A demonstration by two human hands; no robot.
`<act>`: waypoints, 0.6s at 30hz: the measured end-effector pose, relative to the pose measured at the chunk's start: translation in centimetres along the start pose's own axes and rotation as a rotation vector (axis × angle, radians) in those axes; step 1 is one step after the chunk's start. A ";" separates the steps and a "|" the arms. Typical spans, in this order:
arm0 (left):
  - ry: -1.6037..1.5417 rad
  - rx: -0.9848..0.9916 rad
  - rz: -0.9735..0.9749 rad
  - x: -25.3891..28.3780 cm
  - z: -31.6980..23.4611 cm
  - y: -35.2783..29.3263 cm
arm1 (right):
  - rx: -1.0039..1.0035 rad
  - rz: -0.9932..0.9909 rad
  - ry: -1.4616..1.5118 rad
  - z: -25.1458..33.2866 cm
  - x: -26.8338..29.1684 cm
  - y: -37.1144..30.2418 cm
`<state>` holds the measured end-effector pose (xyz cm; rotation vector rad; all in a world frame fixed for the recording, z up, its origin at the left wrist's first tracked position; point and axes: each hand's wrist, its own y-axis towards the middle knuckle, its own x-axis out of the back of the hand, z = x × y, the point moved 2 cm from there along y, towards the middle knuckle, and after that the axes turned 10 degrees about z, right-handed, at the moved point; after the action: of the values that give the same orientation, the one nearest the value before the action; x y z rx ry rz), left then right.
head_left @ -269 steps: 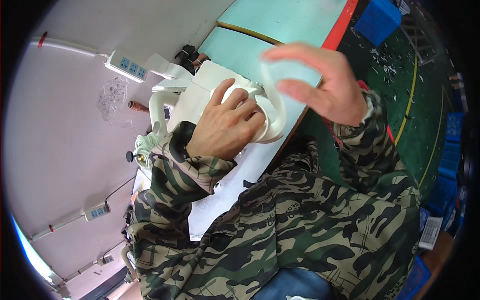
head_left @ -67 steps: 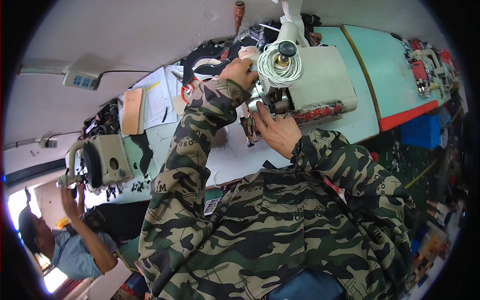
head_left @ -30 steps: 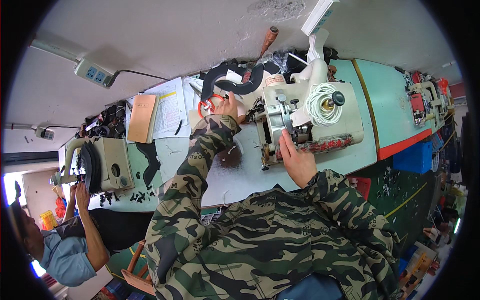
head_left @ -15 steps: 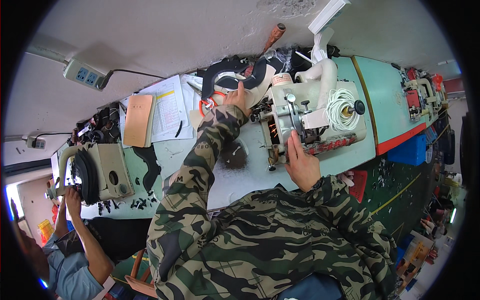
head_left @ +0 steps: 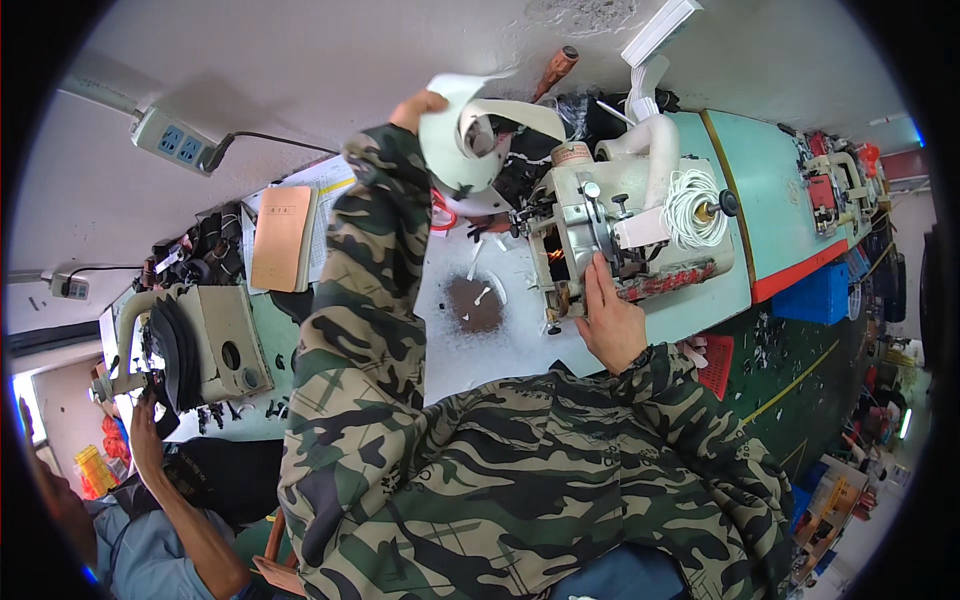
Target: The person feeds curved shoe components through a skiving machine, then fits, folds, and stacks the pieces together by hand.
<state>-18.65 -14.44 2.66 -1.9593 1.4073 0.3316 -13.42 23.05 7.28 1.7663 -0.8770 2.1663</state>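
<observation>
Raised near the wall, my left hand (head_left: 416,112) grips a bundle of curved white sheet pieces (head_left: 450,150) that hang and bend from it; their undersides and exact number are hidden. My right hand (head_left: 612,325) lies with fingers stretched out against the front of a beige skiving machine (head_left: 570,205), the fingertips near its metal plate. An orange glow shows inside the machine's opening. A coil of white cord (head_left: 692,212) hangs on the machine. Red-handled scissors (head_left: 441,212) lie partly under the white pieces.
White scraps and a dark dusty patch (head_left: 474,304) mark the table before me. A tan notebook (head_left: 280,238) lies on papers to the left. Beyond it a co-worker (head_left: 165,520) works at another machine (head_left: 215,345). A blue bin (head_left: 812,293) and red basket (head_left: 716,366) stand right.
My left hand has lifted the curved pieces off the pile and swung them up and left. White scraps on the table now show. My right hand has barely shifted.
</observation>
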 end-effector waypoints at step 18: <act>1.943 -0.219 0.102 -2.3 20.4 -22.3 | 0.190 0.411 0.709 5.2 -9.4 3.0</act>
<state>4.45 4.60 -2.26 -2.1603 2.4560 -1.9594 -8.26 19.56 -2.02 0.7698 -0.9034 2.9144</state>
